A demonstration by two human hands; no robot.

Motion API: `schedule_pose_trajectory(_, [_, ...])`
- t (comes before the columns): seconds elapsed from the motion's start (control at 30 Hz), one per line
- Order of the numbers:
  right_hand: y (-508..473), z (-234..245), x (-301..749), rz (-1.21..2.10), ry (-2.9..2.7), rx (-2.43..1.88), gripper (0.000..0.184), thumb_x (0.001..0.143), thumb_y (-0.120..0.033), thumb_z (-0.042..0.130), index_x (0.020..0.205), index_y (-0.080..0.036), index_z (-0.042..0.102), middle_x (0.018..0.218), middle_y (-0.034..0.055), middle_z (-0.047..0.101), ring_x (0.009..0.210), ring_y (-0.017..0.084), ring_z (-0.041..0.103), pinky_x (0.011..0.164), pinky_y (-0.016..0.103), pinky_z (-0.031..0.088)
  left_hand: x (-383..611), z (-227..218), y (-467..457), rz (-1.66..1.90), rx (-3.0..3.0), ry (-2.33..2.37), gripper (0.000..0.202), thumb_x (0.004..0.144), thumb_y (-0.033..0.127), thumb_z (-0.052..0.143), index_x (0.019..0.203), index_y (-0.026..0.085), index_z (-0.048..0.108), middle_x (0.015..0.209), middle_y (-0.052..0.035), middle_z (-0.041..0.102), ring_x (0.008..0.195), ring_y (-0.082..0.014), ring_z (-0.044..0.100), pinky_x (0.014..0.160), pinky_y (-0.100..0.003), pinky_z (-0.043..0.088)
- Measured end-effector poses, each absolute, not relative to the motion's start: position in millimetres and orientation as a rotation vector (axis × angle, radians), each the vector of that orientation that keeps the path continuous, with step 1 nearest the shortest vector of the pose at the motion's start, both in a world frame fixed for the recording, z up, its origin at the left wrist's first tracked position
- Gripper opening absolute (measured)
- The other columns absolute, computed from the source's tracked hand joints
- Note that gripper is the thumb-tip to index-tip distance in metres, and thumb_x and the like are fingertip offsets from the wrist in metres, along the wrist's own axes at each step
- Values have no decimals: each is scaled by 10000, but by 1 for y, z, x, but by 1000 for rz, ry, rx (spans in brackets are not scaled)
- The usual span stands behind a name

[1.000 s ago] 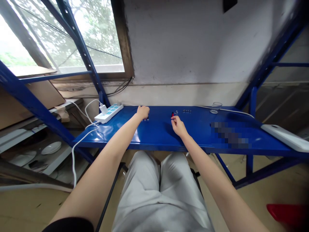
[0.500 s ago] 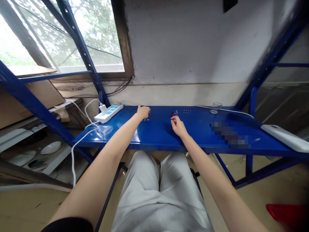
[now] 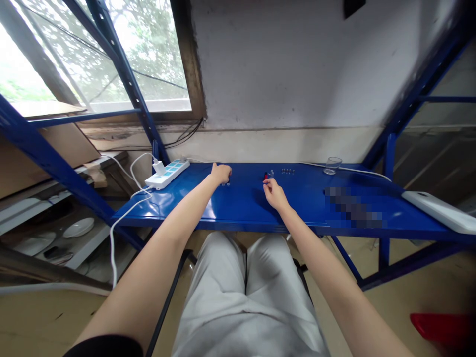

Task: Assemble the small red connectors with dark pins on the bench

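My left hand [image 3: 221,173] is at the back of the blue table [image 3: 241,210], fingers curled downward. Small shiny pieces [image 3: 225,184] lie just below it, partly hidden; anything in its fingers is out of sight. To the right, my right hand [image 3: 275,194] is closed in a pinch. A small red object [image 3: 265,175] shows right at its fingertips, too small to name, and I cannot tell whether it is gripped. Close behind the fingers is a small clear bluish object [image 3: 271,173]. Several tiny metal pieces [image 3: 287,171] lie in rows farther right.
A white power strip [image 3: 167,174] with a plug and cable lies at the table's left end. A clear glass [image 3: 332,165] stands at the back right, near a white cable. A blurred-out item [image 3: 353,208] and a white slab-like object [image 3: 441,210] are at the right.
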State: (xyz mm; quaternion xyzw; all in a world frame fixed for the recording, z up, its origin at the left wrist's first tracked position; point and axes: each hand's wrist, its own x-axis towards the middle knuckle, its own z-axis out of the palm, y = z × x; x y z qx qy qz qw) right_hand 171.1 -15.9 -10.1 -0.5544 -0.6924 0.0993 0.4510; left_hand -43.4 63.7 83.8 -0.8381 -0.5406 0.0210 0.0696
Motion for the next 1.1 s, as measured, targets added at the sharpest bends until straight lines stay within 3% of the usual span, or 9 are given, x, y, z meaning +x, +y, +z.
schedule_pose_trajectory(0.17, [-16, -10, 173, 178, -1608, -1436, 228, 820, -307, 361, 979, -206, 491, 709, 41, 598, 630, 186, 552, 609, 283, 381, -42, 83, 62, -91, -2539, -1518, 484, 709, 256, 586, 1182, 203, 497, 1229, -118, 517, 1127, -270, 449, 933, -426, 262])
schedule_pose_trajectory(0.3, [-15, -9, 180, 98, -1380, -1562, 235, 795, -248, 353, 972, -183, 493, 729, 68, 600, 669, 204, 546, 621, 298, 376, -31, 83, 48, -431, -2596, -1233, 423, 836, 240, 399, 1256, 192, 410, 1277, -120, 473, 1152, -226, 437, 938, -393, 254])
schedule_pose_trajectory(0.43, [-15, -8, 185, 36, -1271, -1630, 223, 762, -222, 371, 932, -162, 502, 802, 108, 598, 764, 226, 528, 691, 335, 374, -5, 76, 25, -553, -2639, -1058, 465, 869, 208, 289, 1334, 182, 299, 1341, -128, 407, 1205, -209, 388, 929, -358, 275])
schedule_pose_trajectory(0.6, [-16, -11, 181, -51, -1318, -1774, 203, 719, -180, 393, 868, -166, 530, 917, 132, 574, 936, 269, 456, 789, 424, 332, 28, 49, 12, -560, -2694, -1253, 621, 862, 271, 309, 1416, 210, 34, 1453, -131, 209, 1212, -257, 365, 916, -402, 308])
schedule_pose_trajectory(0.7, [-15, -13, 180, -80, -1397, -1808, 207, 701, -151, 410, 834, -173, 566, 965, 141, 572, 977, 285, 433, 807, 455, 313, 42, 32, 13, -523, -2729, -1331, 664, 853, 276, 316, 1415, 233, -36, 1468, -113, 167, 1216, -275, 349, 912, -445, 317])
schedule_pose_trajectory(0.93, [-14, -14, 179, -73, -1531, -1836, 245, 696, -135, 413, 840, -179, 605, 1056, 137, 567, 1047, 299, 410, 831, 490, 296, 63, 19, 22, -540, -2685, -1454, 641, 847, 230, 297, 1416, 285, 7, 1466, -72, 179, 1207, -286, 345, 939, -509, 294])
schedule_pose_trajectory(1.1, [-16, -12, 177, -51, -1563, -1859, 251, 703, -141, 414, 855, -179, 610, 1095, 138, 552, 1077, 301, 392, 843, 502, 292, 67, 16, 27, -426, -2688, -1486, 525, 838, 214, 307, 1360, 267, 287, 1435, -75, 260, 1210, -289, 340, 953, -531, 269])
